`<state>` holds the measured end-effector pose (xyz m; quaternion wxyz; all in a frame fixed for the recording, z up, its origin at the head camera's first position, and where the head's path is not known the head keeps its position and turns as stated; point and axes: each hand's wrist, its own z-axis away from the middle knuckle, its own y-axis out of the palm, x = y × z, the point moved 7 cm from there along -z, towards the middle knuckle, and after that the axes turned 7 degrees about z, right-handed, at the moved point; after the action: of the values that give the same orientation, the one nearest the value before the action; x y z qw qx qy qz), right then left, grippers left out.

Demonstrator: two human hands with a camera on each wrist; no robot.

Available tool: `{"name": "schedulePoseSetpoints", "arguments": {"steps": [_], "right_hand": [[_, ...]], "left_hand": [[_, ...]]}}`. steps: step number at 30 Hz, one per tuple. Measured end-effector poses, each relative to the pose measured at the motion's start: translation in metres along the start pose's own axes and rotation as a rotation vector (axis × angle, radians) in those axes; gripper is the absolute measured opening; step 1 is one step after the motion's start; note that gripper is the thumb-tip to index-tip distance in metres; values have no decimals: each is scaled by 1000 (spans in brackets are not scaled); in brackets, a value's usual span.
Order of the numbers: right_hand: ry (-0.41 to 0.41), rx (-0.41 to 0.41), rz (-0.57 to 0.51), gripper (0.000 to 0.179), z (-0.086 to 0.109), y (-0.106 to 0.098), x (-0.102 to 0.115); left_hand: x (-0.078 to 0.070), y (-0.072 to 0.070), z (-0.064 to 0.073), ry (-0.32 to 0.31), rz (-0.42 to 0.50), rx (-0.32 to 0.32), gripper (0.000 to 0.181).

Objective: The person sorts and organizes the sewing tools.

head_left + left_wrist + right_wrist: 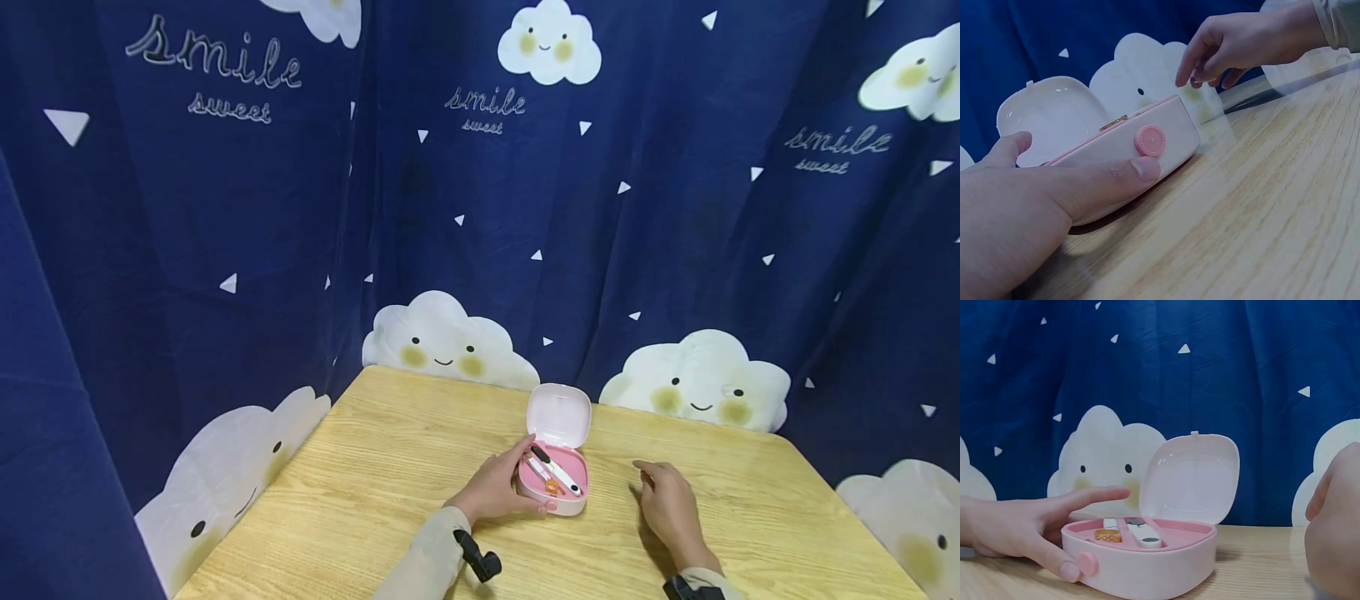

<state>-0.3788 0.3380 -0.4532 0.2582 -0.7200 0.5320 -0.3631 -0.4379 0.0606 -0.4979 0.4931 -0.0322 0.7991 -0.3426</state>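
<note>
A small pink box (573, 504) sits on the table with its pale lid (558, 415) raised at the back. Inside its pink tray lie a slim white tool with a dark end (557, 472) and a thinner item with an amber-coloured end (552, 487); their kinds are unclear. My left hand (495, 487) holds the box at its left front corner, the thumb on the front beside the round pink button (1150, 140) and the forefinger up along the left side. Right of the box, my right hand (670, 508) hovers above the table, fingers loosely bent, holding nothing.
The light wooden table (420, 417) ends at the back against a dark blue curtain (480, 208) printed with clouds and triangles. Each wrist wears a black strap mount, the left one (477, 557) near the tabletop.
</note>
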Motion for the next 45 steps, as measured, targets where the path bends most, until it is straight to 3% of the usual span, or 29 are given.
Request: {"name": "schedulePoseSetpoints", "arguments": {"steps": [14,20,25,35,45], "right_hand": [[-97,-34,-36,23,-6,5,34],[-104,27,-80,24,-12,15,53],[-109,133,-97,24,-16,27,67],[-186,229,-36,25,-32,38,95],[-229,302,51,20,-44,57,109]], "left_hand": [[-1,0,0,8,-11,2,122],[1,-1,0,10,-12,-7,121],[0,-1,1,12,-9,-10,121],[0,-1,0,28,-32,-18,121],[-1,-1,0,25,-33,-14,120]]}}
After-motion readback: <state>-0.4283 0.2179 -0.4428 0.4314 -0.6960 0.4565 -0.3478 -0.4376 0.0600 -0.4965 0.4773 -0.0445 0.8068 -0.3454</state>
